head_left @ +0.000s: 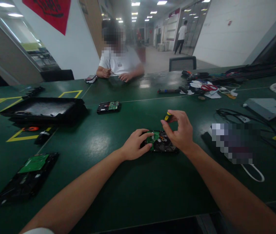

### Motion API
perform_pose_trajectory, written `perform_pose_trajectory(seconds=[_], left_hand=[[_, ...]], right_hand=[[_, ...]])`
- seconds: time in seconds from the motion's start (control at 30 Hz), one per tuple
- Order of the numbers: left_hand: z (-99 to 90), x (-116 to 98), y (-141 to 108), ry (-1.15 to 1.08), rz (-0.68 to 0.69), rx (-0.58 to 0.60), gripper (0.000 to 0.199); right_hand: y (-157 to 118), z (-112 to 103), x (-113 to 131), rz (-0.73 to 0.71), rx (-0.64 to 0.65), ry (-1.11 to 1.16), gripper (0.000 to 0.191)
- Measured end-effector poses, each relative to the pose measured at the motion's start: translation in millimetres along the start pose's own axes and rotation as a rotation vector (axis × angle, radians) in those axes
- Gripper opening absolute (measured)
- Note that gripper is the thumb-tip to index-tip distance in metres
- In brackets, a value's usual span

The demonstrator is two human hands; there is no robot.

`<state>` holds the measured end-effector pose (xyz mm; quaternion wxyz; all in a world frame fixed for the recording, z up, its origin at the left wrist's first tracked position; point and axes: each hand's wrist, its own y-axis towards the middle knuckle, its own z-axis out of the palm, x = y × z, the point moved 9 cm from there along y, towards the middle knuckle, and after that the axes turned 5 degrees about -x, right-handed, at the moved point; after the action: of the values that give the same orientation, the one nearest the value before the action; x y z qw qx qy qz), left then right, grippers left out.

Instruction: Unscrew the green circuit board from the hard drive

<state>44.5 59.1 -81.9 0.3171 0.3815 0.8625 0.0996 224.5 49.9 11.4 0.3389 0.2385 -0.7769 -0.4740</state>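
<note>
A black hard drive with a green circuit board (166, 145) lies flat on the green table in front of me. My left hand (138, 144) rests on its left end, fingers spread over the board. Above the drive's right part, my right hand (180, 131) grips a small screwdriver with a yellow and black handle (168, 117). The screwdriver's shaft points down at the drive; its tip is too small to make out. Another drive (108, 107) sits farther back, and a third (28, 177) lies at the left.
Black trays (47, 110) stand at the left behind an orange tool (30, 129). Across the table (118, 130) sits a person (119, 61). To the right are a blurred-out device (235, 144), black cables, a grey metal box (271, 108) and red scissors (209, 87).
</note>
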Motion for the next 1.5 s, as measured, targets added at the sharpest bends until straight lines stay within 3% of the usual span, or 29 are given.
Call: perform_pose_trajectory(seconds=[0.7, 1.5], left_hand=[[-0.6, -1, 0, 0.011, 0.011, -0.007, 0.051], [-0.5, 0, 0, 0.009, 0.006, -0.006, 0.051]], right_hand=[[-1, 6, -2, 0.038, 0.070, 0.047, 0.052], [2, -4, 6, -0.029, -0.020, -0.005, 0.047]])
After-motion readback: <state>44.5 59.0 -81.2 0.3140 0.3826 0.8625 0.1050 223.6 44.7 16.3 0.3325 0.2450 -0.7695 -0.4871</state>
